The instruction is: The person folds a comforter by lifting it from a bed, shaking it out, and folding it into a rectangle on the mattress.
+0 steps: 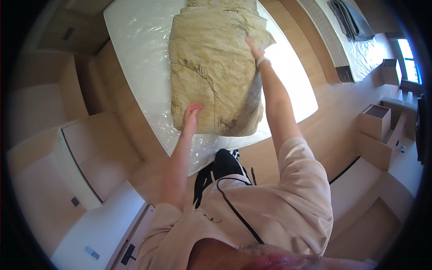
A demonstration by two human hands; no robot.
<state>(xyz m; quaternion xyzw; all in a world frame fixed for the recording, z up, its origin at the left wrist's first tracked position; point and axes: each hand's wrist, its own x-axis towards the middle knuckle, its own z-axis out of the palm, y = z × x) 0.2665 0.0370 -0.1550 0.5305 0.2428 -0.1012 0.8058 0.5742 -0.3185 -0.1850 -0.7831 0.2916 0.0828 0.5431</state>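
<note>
- Our L fingers (195,106): straight, ungripped, on folded quilt (207,67) nr. lower L corner.
- Our R fingers (250,43): at its R edge; can't tell if gripping.
- Quilt's on plastic-wrapped mattress (135,45).

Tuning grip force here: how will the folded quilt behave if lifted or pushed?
Probably floppy: the folded quilt has soft creases across its top. Perhaps fairly heavy, given its thick, bulky look. It may slide when pushed, since the mattress beneath has a glossy, film-like cover.
</note>
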